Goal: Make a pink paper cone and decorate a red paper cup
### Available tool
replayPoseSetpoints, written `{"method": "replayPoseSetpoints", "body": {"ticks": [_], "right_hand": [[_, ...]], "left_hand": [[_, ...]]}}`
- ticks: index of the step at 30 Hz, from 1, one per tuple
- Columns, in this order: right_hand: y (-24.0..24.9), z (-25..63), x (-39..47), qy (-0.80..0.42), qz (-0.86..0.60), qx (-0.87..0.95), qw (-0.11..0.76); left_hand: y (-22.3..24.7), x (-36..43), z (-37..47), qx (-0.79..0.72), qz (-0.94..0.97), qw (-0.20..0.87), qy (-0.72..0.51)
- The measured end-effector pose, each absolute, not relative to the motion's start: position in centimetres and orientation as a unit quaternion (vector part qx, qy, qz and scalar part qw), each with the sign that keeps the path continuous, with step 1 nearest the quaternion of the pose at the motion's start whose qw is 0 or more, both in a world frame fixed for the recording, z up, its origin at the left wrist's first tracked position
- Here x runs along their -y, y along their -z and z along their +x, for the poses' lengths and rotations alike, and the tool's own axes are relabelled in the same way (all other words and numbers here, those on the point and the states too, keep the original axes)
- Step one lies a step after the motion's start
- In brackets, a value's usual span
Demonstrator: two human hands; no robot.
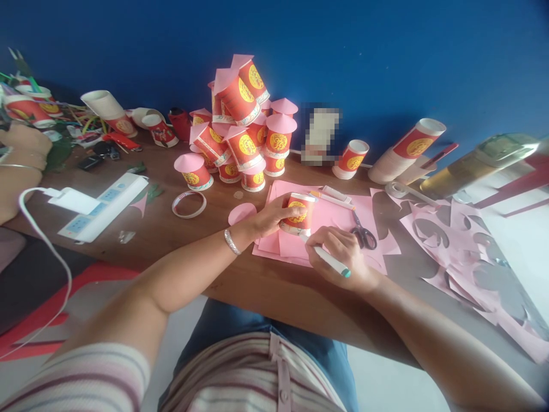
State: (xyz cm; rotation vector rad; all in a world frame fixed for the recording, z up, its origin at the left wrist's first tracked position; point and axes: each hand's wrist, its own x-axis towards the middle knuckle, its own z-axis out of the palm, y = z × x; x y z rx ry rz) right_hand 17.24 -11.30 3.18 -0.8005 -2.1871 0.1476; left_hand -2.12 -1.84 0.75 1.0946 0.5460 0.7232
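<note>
My left hand [274, 216] is wrapped round a red and white paper cup [299, 213] with a yellow emblem, held above pink paper sheets [283, 247]. In my right hand [337, 252] is a white marker [329, 260] with a green end; its other end points at the cup's lower rim. Dark-handled scissors [363, 234] lie on the sheets, just beyond my right hand. A pink paper disc [242, 214] rests left of the sheets, near my left wrist.
Several red cups with pink cone tops [244, 146] are piled at the back. A white power strip [103, 209] and a paper ring [189, 205] lie left. Pink scraps [465, 274], stacked cups [407, 149] and tape [398, 190] are right. Another person's hand [26, 149] is far left.
</note>
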Motion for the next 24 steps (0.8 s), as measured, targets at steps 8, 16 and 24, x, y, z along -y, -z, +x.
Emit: {"method": "replayPoseSetpoints", "body": {"ticks": [8, 16, 24], "right_hand": [[-3.11, 17.43, 11.17, -0.019, -0.319, 0.863, 0.391], [-3.56, 17.43, 11.19, 0.017, -0.318, 0.866, 0.386], [-3.5, 17.45, 11.29, 0.013, -0.305, 0.862, 0.404]], "left_hand": [[-1.0, 1.94, -2.18, -0.242, 0.495, 0.764, -0.336], [-0.78, 1.77, -2.15, -0.237, 0.493, 0.766, -0.336], [-0.58, 1.66, -2.14, -0.237, 0.495, 0.767, -0.333]]}}
